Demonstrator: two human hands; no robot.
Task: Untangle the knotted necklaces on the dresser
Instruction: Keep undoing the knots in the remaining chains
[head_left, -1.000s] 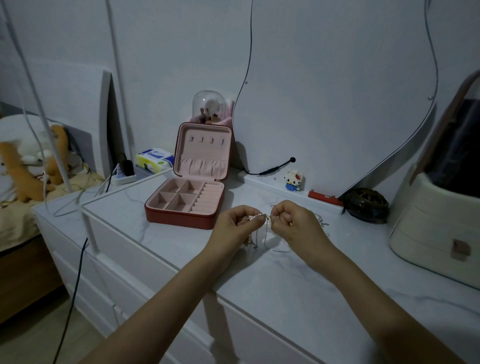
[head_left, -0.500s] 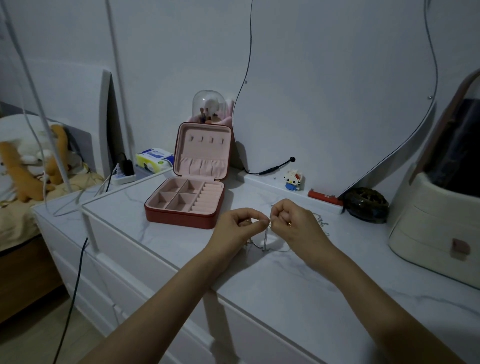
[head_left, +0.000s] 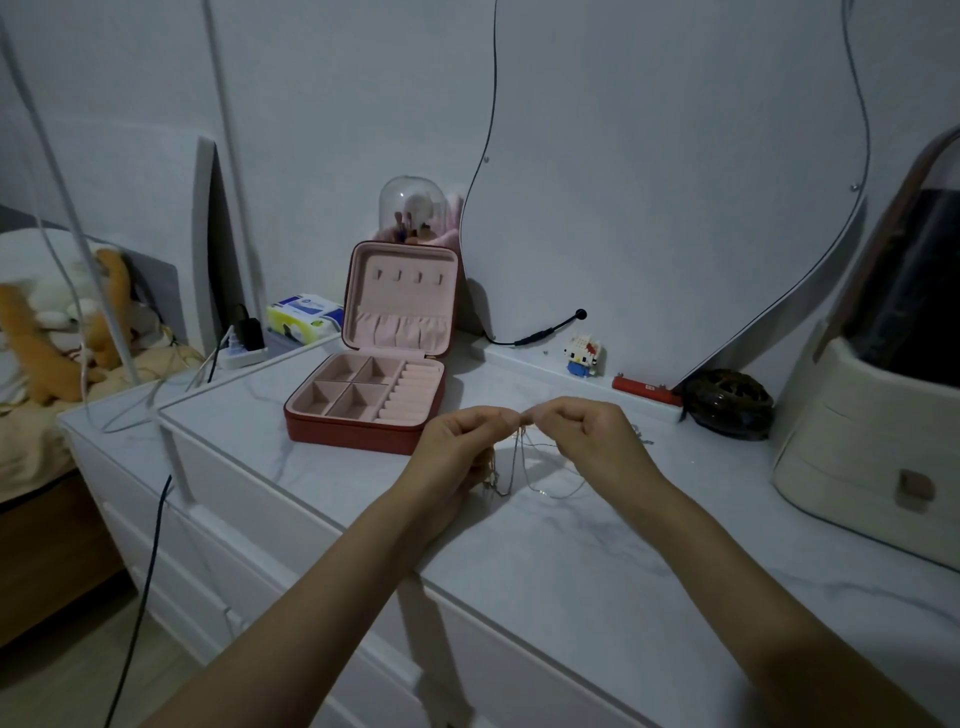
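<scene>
Thin knotted necklaces (head_left: 524, 467) hang in loops just above the white marble dresser top (head_left: 571, 561). My left hand (head_left: 462, 441) and my right hand (head_left: 587, 436) meet fingertip to fingertip over them, each pinching the chains at the knot. The loops droop down to the dresser surface between my wrists. A further bit of chain (head_left: 641, 436) lies on the top behind my right hand.
An open red jewelry box (head_left: 374, 374) with pink compartments stands left of my hands. A dark round dish (head_left: 727, 402), a small toy figure (head_left: 584, 353) and a red stick (head_left: 644, 392) sit along the back. A cream drawer case (head_left: 872, 447) stands at the right.
My hands have closed the gap between them and now touch at the fingertips. They have risen a little, lifting the chains so the loops hang longer.
</scene>
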